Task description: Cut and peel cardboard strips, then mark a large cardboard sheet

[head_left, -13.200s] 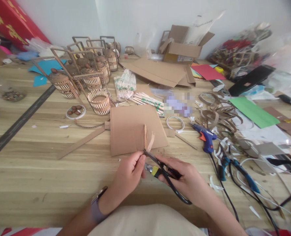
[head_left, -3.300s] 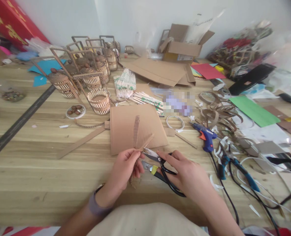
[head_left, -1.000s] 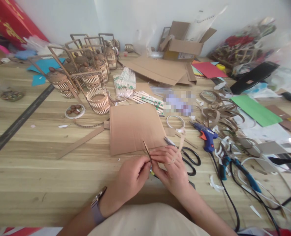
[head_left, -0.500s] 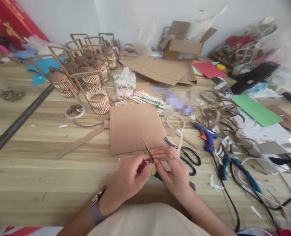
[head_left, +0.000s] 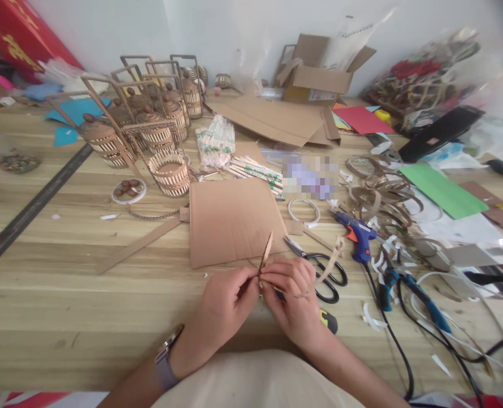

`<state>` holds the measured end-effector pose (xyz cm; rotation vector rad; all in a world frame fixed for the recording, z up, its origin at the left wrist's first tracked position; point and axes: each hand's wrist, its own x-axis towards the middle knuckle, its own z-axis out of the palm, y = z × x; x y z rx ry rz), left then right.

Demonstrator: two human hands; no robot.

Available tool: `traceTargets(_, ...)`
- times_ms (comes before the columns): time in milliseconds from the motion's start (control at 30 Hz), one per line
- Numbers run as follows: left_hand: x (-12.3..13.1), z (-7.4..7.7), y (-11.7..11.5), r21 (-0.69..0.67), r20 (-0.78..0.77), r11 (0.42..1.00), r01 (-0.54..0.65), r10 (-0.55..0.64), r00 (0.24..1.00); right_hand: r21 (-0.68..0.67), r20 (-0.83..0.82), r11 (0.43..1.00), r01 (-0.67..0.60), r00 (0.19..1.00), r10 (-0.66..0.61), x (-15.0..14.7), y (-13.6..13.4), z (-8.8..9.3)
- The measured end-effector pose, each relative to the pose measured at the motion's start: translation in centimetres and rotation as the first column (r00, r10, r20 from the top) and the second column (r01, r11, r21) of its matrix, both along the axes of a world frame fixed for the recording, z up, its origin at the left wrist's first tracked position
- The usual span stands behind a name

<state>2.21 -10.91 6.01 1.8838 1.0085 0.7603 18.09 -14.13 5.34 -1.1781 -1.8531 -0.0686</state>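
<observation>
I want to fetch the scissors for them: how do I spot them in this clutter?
Find the flat brown cardboard sheet in the middle of the wooden table. Just off its near right corner, beside the right hand pinching a cardboard strip, lie the scissors. Black loop handles and bare metal blades set them apart from the blue glue gun beside them.

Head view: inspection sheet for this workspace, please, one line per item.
Surface: wooden table, littered with paper scraps.
Job's things: cardboard strip, near upright; cardboard sheet flat behind it.
Clutter: scissors and blue glue gun right of the hands; curled cardboard rings, chopstick packs, small slatted baskets farther back.
Grippers: left hand and right hand both pinch the strip.
Cables: black cable runs from the glue gun toward the near edge.
Surroundings: white wall, open cardboard box against it.
</observation>
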Motion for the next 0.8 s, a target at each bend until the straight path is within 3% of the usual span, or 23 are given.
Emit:
traceTargets(167,0.03,-0.13,-0.23,-0.018,0.032,1.000,0.002,-0.002,0.999,-0.007,0.011,1.000,0.010,1.000,-0.010,-0.03,-0.11,0.24)
traceTargets(433,-0.17,-0.45,-0.43,-0.048,0.047,0.999,0.015,-0.013,0.999,-0.081,-0.131,0.994,0.073,0.988,-0.083,-0.15,-0.22,-0.48)
traceTargets(800,0.33,-0.32,0.18,-0.232,0.053,0.972,0.043,-0.032,0.998,-0.034,-0.067,0.999,-0.009,0.998,0.007,0.12,0.02,-0.26)
